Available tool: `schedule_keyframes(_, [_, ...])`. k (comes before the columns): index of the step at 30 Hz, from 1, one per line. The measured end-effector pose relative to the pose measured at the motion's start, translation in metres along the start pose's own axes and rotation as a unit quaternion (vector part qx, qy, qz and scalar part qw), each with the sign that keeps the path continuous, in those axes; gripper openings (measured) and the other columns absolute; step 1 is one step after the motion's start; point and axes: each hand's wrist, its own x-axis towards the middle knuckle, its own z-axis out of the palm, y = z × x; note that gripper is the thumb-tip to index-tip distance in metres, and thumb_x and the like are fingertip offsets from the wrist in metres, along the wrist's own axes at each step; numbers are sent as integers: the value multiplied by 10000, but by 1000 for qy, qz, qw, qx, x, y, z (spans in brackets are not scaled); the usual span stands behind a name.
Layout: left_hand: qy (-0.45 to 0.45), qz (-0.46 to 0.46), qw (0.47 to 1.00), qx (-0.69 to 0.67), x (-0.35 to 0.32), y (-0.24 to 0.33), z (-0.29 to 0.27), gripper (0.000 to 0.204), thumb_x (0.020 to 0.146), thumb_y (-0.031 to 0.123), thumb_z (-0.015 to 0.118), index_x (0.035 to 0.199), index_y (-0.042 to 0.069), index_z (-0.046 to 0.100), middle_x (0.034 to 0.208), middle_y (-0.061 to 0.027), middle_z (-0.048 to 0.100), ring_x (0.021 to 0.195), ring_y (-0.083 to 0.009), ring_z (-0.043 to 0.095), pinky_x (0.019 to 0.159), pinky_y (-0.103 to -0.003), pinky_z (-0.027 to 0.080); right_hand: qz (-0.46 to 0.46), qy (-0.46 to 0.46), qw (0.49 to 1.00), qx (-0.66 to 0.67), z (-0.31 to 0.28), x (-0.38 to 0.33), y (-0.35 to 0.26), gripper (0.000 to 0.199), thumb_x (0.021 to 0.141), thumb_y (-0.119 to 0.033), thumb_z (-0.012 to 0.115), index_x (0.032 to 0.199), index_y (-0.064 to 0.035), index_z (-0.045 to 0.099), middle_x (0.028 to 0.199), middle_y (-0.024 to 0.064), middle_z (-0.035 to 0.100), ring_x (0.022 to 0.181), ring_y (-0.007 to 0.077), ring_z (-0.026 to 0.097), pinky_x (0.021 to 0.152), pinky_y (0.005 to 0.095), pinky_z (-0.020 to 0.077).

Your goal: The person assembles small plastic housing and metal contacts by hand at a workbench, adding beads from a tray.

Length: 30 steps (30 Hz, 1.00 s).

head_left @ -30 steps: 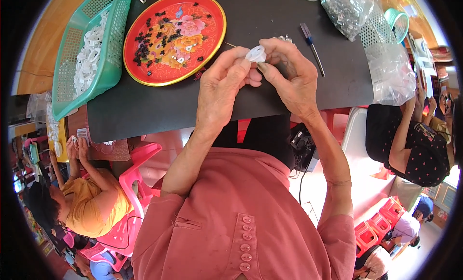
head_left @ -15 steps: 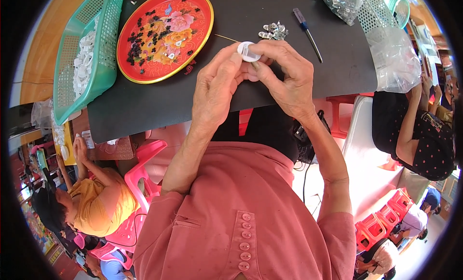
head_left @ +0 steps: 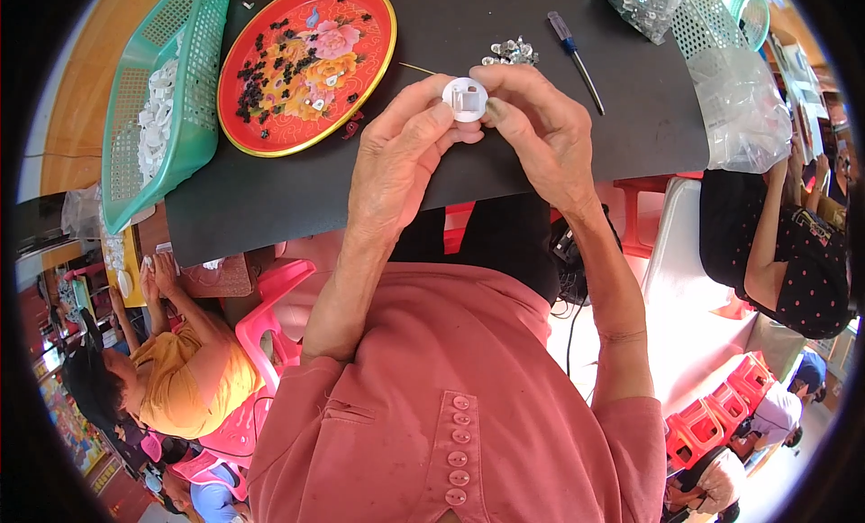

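A small round white plastic piece with a boxy raised middle faces up between my hands, just above the table's near side. My left hand grips it by its left edge, thumb on the rim and fingers underneath. The thumb and fingers of my right hand are curled at the piece's right edge and pinch it there. Whether a smaller part sits between the right fingertips is hidden.
A red flowered tray bears many small black parts. Left of it stands a green basket of white pieces. Shiny metal parts, a screwdriver, a thin stick and a clear plastic bag lie on the dark table.
My right fingers have drawn back from the face of the white piece to its right edge. The piece has turned, so its boxy middle shows fully.
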Motion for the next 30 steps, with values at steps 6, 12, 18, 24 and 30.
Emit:
schedule_keyframes(6, [-18,-4,999,39,1,-2,0,279,919,77,530,1168,-50,541,1033,-101,598,930,-162,588,849,-310,494,7,19,1000,-11,-3,-2,2,214,845,31,609,1059,14,625,945,54,586,819,99,588,720,222,499])
schedule_keyframes(12, [-26,4,999,35,0,-5,-2,280,920,83,536,1169,-47,542,1041,-96,595,927,-159,587,841,-310,496,35,35,999,-1,-3,-4,3,215,838,11,637,1053,4,629,876,29,600,788,78,587,711,218,497])
schedule_keyframes(18, [-6,-13,1000,-11,-1,-7,-5,248,920,111,553,1119,-36,560,1025,-92,597,914,-164,595,789,-310,506,41,25,999,4,0,-3,2,196,851,-9,628,1045,9,625,838,37,621,731,77,592,673,219,499])
schedule_keyframes(24, [-18,-25,998,-53,-5,-5,-10,280,909,145,569,1127,-31,549,1013,-109,601,908,-182,604,790,-331,515,46,93,994,-25,-3,-3,-2,185,861,16,587,1042,9,624,836,35,620,695,78,587,631,211,488])
schedule_keyframes(30, [-21,-13,998,-62,-10,-6,-15,271,912,135,560,1122,-36,550,1015,-113,598,914,-181,604,798,-347,522,-36,56,947,-313,-60,47,-2,198,836,-2,580,1017,-29,656,757,25,650,637,63,573,597,217,464])
